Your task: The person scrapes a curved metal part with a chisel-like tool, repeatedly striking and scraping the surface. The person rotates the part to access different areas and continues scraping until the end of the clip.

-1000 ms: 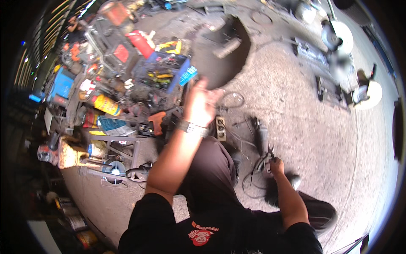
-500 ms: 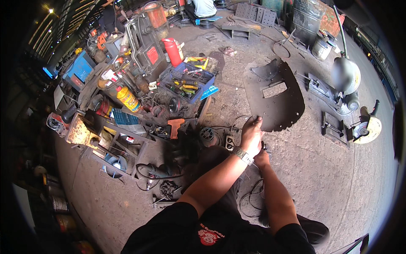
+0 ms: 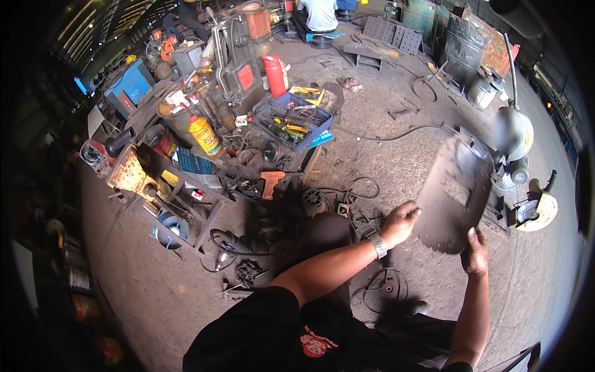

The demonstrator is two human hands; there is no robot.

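A thin, dark, curved metal sheet (image 3: 443, 230) with a rectangular cutout and a ragged near edge is held above the floor to the right of my knee. My left hand (image 3: 400, 224), a metal watch on its wrist, is closed at the sheet's left edge. At the near right corner my right hand (image 3: 475, 253) grips the sheet, thumb on top and fingers mostly hidden beneath. Motion blurs the sheet slightly. Below my left hand, a dark tool with a coiled cord (image 3: 389, 286) lies on the floor, partly in shadow.
A blue tool crate (image 3: 291, 124), a yellow bottle (image 3: 204, 135) and a red flask (image 3: 273, 75) stand to the left. A cut-off machine (image 3: 513, 133) and a disc tool (image 3: 532, 208) are at the right. Cords cross the floor. A person (image 3: 319, 15) sits far ahead.
The metal sheet has swung right and nearer, and turned. My right hand has come from beside my left wrist to the sheet's right corner. My left hand has shifted right along with it.
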